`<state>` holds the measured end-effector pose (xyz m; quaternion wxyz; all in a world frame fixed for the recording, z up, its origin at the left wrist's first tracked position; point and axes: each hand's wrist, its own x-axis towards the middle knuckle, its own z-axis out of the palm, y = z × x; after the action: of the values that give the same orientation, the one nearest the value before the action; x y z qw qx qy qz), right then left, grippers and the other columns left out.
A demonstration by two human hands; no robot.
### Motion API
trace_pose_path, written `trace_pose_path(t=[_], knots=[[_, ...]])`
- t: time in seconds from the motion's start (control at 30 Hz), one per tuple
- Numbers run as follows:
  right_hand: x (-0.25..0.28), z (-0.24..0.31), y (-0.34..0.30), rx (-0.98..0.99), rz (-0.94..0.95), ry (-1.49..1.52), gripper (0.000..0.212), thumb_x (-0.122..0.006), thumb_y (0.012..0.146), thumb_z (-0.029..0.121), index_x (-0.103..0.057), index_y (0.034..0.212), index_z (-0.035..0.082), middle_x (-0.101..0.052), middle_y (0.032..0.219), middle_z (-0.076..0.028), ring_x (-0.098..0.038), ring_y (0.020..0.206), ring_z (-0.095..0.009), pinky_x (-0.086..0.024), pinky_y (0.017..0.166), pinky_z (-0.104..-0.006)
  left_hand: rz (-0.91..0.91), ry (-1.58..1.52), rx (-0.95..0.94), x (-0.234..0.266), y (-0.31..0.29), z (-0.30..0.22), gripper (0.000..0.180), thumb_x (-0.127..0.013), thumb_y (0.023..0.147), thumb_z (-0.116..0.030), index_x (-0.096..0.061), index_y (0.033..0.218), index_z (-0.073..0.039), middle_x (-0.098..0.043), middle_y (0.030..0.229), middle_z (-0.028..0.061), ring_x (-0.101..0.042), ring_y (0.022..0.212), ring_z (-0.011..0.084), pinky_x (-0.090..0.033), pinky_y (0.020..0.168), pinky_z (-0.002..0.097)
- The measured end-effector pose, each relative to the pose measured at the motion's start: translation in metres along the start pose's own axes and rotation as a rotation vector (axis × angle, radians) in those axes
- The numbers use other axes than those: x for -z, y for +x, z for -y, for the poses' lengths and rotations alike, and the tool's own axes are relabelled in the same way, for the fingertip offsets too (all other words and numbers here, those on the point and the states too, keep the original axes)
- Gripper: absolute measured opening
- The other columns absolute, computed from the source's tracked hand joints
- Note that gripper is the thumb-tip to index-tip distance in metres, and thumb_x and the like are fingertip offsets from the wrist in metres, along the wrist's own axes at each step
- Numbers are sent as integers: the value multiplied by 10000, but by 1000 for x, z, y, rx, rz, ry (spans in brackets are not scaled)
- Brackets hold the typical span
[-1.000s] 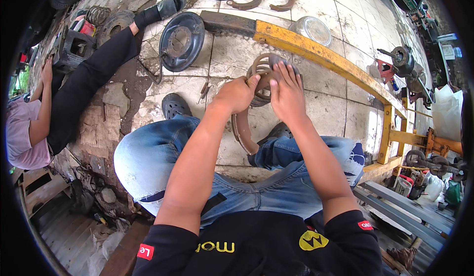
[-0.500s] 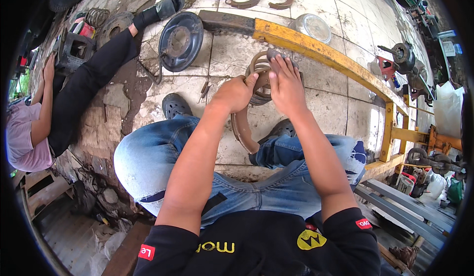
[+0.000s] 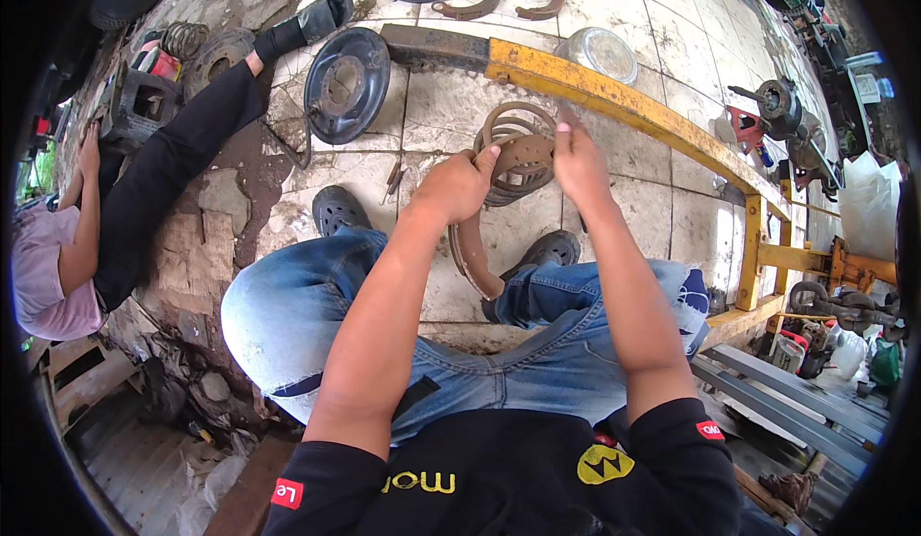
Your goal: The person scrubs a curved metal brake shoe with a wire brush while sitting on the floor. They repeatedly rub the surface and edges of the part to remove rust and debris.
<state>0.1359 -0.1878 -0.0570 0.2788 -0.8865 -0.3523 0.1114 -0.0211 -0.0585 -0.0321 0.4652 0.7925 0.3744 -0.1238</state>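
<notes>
Between my knees, my left hand (image 3: pixel 453 187) is closed on a brown, curved brake shoe (image 3: pixel 470 253), thumb on its upper part. The shoe's lower end hangs near my right foot. My right hand (image 3: pixel 581 164) is beside the shoe's upper end, thumb raised and fingers partly blurred and turned away. Whatever it holds is hidden behind the fingers. Under and behind the shoe, a rusty coil spring (image 3: pixel 499 123) rests on the tiles, partly covered by the shoe and my left hand.
A yellow steel frame (image 3: pixel 614 102) crosses ahead and runs down the right. Ahead are a black backing plate (image 3: pixel 345 85), loose brake shoes (image 3: pixel 470 0) and a clear round container (image 3: pixel 602 53). Another person (image 3: pixel 58 267) sits at left, a leg stretched toward the plate.
My right hand has turned and lifted off the shoe's upper end, moving slightly right. The dark flat piece under its fingers no longer shows. My left hand keeps its grip.
</notes>
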Motion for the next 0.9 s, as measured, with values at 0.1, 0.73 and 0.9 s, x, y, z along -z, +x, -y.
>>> trace_pose_path(t=[0.1, 0.73, 0.9], knots=[[2, 15, -20, 224, -116, -26, 473, -316, 1044, 307, -484, 1383, 22, -484, 1418, -226, -424, 1345, -396, -347, 1121, -488, -3, 13, 15, 1, 0, 0, 703, -260, 1017, -546, -601, 1212, 36, -643, 1147, 274, -591, 1122, 418, -450, 980, 465], [4, -1, -22, 75, -141, 96, 439, -389, 1035, 269, -494, 1342, -27, -488, 1382, -273, -467, 1281, -442, -409, 1066, -453, 33, 10, 27, 3, 1, 0, 734, -256, 1007, -578, -582, 1252, 32, -633, 1185, 264, -579, 1154, 408, -433, 1004, 464], [-11, 2, -24, 166, -58, -84, 445, -369, 1041, 268, -456, 1390, 6, -505, 1367, -270, -449, 1303, -436, -419, 1057, -470, 48, 21, 16, 3, 4, 0, 726, -262, 1008, -572, -586, 1245, 33, -634, 1180, 266, -581, 1148, 411, -434, 1000, 465]])
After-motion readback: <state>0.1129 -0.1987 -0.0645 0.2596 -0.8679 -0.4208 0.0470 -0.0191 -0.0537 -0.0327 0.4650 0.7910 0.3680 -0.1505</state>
